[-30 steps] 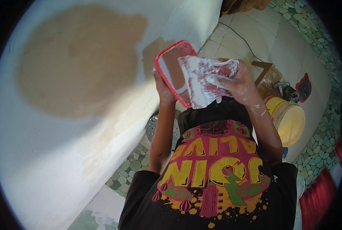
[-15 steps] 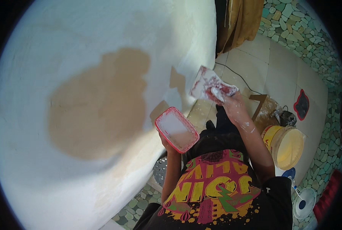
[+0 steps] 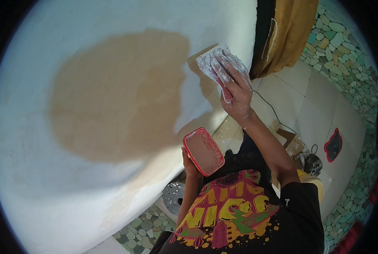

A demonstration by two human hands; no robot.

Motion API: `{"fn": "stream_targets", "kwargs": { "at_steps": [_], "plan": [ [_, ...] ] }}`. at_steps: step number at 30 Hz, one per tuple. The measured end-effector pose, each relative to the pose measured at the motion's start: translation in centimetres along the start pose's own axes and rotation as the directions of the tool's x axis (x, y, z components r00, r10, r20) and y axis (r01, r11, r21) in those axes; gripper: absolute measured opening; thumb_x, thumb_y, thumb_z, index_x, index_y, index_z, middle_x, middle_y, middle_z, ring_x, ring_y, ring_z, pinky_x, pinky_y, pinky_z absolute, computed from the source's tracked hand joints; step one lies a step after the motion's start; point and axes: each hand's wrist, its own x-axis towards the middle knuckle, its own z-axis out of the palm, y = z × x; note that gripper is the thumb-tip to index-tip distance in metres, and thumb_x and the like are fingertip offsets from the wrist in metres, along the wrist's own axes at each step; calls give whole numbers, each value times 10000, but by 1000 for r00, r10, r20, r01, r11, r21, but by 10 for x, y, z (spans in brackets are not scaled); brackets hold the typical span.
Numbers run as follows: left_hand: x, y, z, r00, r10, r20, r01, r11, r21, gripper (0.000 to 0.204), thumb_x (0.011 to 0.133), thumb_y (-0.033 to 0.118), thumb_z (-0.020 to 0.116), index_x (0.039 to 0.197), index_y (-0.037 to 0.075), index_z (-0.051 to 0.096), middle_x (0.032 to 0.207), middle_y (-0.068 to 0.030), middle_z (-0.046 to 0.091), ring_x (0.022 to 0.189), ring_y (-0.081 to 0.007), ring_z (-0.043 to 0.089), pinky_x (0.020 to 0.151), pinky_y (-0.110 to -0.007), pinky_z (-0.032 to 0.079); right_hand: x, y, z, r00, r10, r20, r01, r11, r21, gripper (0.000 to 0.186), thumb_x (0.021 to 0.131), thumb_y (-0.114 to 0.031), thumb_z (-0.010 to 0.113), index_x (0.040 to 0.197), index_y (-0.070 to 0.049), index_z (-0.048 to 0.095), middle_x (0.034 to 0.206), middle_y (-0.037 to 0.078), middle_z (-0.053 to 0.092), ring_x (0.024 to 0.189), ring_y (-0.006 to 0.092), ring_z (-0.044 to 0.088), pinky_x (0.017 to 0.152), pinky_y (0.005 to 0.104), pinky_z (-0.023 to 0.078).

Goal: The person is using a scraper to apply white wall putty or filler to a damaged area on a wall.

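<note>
My right hand (image 3: 237, 95) grips a flat red scraper (image 3: 206, 62), smeared with white paste, up near the white wall (image 3: 87, 182); whether the blade touches it I cannot tell. My left hand (image 3: 189, 163) holds a red-rimmed rectangular tub (image 3: 205, 152) with pale paste inside, lower down in front of my body. My shadow falls across much of the wall.
A brown cloth (image 3: 290, 31) hangs beside the wall's far edge. On the tiled floor lie a cable (image 3: 278, 116), stained cardboard (image 3: 294, 146) and a red-edged dark mat (image 3: 333, 144). A yellow bucket (image 3: 315, 182) is partly hidden by my arm. Pebbled flooring (image 3: 339, 42) borders the tiles.
The scraper was over the tub a second ago; my right hand has since lifted it up and away toward the wall. My left hand has lowered the tub toward my body.
</note>
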Motion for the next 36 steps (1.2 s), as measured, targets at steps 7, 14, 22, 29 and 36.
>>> {"fn": "stream_targets", "kwargs": {
  "at_steps": [7, 14, 22, 29, 36],
  "plan": [
    [19, -19, 41, 999, 16, -33, -17, 1000, -21, 648, 1013, 564, 319, 1437, 86, 426, 1384, -120, 531, 1235, -285, 538, 1052, -462, 435, 8, 40, -1, 967, -238, 86, 250, 954, -164, 296, 817, -250, 667, 1106, -243, 727, 1325, -1, 598, 1301, 284, 504, 1063, 709, 222],
    [45, -39, 52, 981, -92, -169, 81, 994, -73, 586, 1029, 514, 357, 1408, 78, 457, 1342, -109, 567, 1191, -250, 573, 1021, -406, 469, 1, 70, 13, 948, -303, 98, 315, 937, -153, 295, 837, -339, 619, 1113, -308, 719, 1315, -62, 597, 1316, 235, 472, 1041, 744, 197],
    [62, -54, 68, 988, -78, -136, 50, 979, -199, 578, 1029, 513, 359, 1411, 91, 460, 1346, -104, 566, 1191, -242, 573, 1022, -404, 468, 11, 62, 26, 923, -360, 136, 364, 931, -6, 336, 809, -284, 646, 1133, -261, 729, 1347, -49, 594, 1298, 288, 482, 1054, 701, 204],
    [57, -56, 71, 986, -113, -126, 90, 980, -177, 578, 1027, 510, 360, 1417, 93, 452, 1348, -105, 566, 1184, -255, 577, 1033, -430, 458, 0, 63, 30, 928, -334, 167, 337, 941, 10, 363, 804, -304, 656, 1154, -235, 719, 1325, -20, 603, 1303, 282, 478, 1069, 709, 194],
    [66, -45, 66, 996, -77, -44, 69, 987, -147, 590, 1023, 517, 354, 1420, 90, 443, 1363, -118, 552, 1230, -277, 556, 1039, -435, 463, 10, 57, -5, 927, -314, 206, 336, 938, -80, 299, 825, -259, 643, 1105, -209, 735, 1300, 16, 617, 1288, 287, 510, 1070, 665, 244]
  ]
}}
